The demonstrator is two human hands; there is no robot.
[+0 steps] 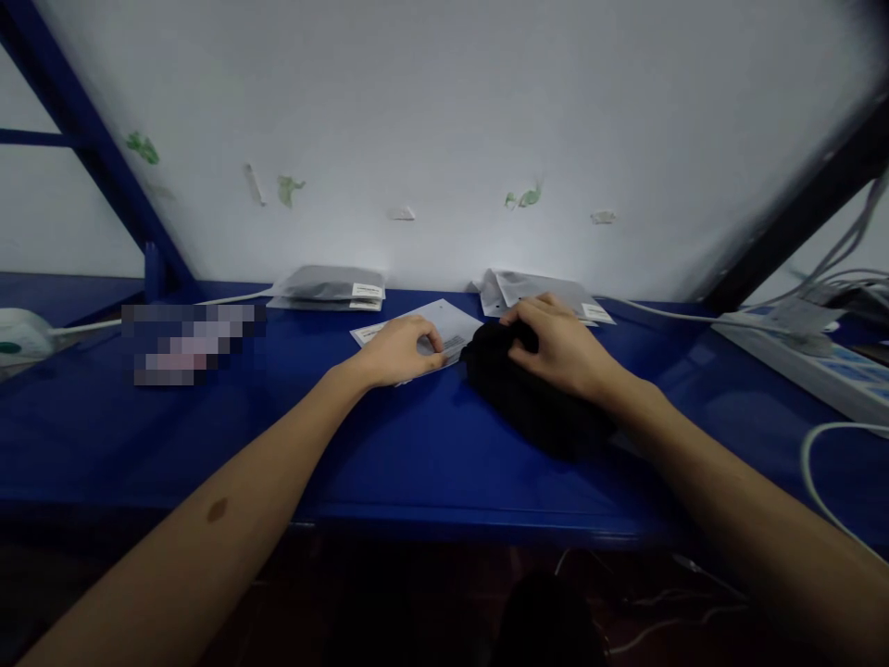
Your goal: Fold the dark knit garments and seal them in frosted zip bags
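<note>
My left hand [405, 349] pinches the near edge of a translucent plastic bag [451, 320] with a white label, which lies on the blue table. At the bag's right end, a bunched piece of black cloth [534, 408] rests on the tabletop. Closed over the top of that cloth is my right hand [556, 343], thumb and fingers gripping its upper edge. The cloth's left corner meets the bag's edge; I cannot tell whether any of it is inside. What kind of garment or item the cloth is does not show.
Against the wall lie a stack of labelled plastic bags [330, 287] and a second group of bags [514, 285]. A power strip [820, 361] with cables sits at the right, a white plug-like device [24, 335] at the left. The blue table [389, 463] ends at its front edge.
</note>
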